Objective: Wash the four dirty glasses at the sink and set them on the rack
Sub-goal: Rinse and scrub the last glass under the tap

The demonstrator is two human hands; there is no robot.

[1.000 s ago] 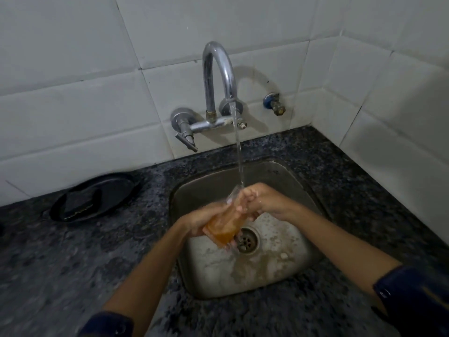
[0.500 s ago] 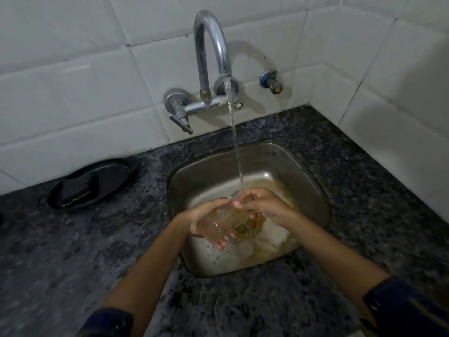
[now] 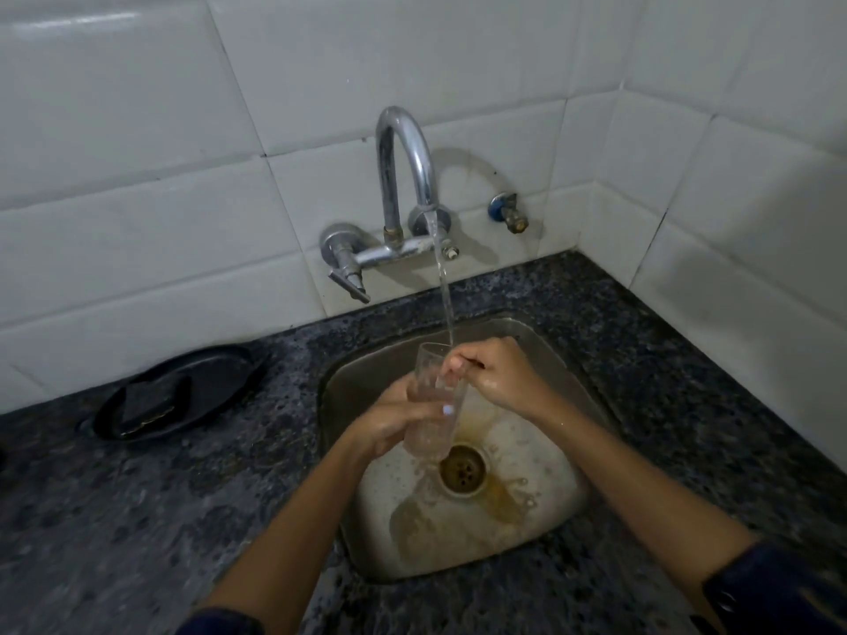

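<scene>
Clear tumbler [image 3: 433, 401] stands near upright over the steel sink [image 3: 573, 382], mouth under the tap stream [image 3: 443, 286]. My left hand [image 3: 394, 421] wraps its body; my right hand [image 3: 497, 375] reaches fingers inside the rim.

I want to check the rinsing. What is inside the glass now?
The glass looks clear; the right hand has fingers dipped in at its rim, where tap water lands. The left hand covers part of the wall, so leftover residue cannot be judged.
</scene>
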